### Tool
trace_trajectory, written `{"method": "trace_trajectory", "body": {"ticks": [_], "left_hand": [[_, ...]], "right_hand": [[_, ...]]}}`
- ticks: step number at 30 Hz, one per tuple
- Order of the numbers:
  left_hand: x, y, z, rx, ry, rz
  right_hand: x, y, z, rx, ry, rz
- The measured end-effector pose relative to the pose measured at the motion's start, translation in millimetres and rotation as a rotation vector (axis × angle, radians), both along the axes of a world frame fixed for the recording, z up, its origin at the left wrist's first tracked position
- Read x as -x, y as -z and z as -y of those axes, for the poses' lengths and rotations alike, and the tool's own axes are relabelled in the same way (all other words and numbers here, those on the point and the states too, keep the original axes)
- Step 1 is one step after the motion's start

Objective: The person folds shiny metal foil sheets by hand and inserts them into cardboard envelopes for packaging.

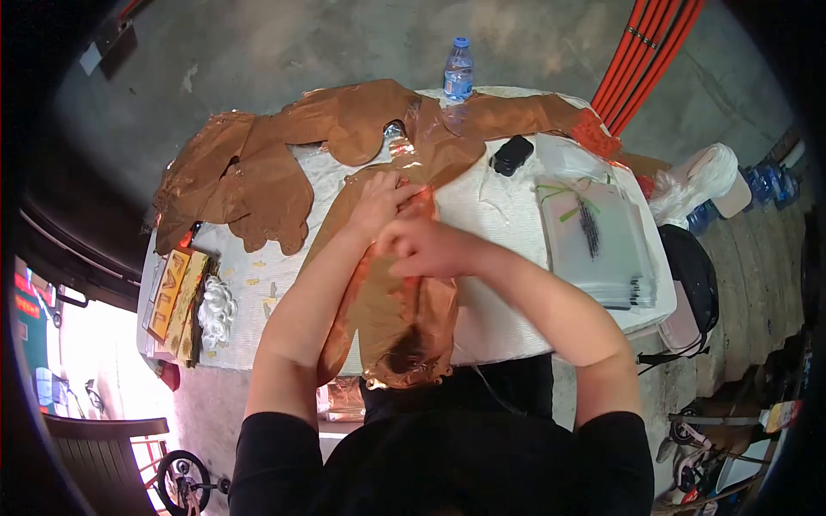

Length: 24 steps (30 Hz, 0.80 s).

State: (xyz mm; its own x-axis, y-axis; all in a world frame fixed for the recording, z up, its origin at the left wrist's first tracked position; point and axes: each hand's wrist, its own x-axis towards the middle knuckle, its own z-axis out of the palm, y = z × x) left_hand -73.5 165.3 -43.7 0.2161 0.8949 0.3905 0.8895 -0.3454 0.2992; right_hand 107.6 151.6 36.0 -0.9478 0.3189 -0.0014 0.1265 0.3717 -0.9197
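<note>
A flat, copper-coloured foil balloon (pixel 379 310) lies lengthwise in front of me, its lower end reaching the near table edge. My left hand (pixel 379 202) rests on its upper part with the fingers lying over the foil. Just below and to the right is my right hand (pixel 426 245), smeared by motion, with its fingers bent above the foil. Whether it grips anything cannot be made out. More flat copper foil shapes (pixel 267 185) spread across the left and far side of the table, and another foil strip (pixel 516 116) runs to the right.
A water bottle (pixel 459 69) stands at the far edge. Right of my hands lie a small black object (pixel 513 156) and a stack of clear plastic bags (pixel 594 241) with green ties. Boxes (pixel 176 301) and a white ribbon bundle (pixel 218 311) sit at the left on the white-covered table (pixel 499 318).
</note>
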Motion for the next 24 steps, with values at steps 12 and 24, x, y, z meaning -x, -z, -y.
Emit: {"method": "trace_trajectory", "body": {"ticks": [12, 24], "left_hand": [[2, -1, 0, 0.058, -0.052, 0.037], [9, 6, -6, 0.021, -0.015, 0.097]], "right_hand": [[15, 29, 1, -0.018, 0.066, -0.371], [14, 87, -51, -0.812, 0.560, 0.044]]}}
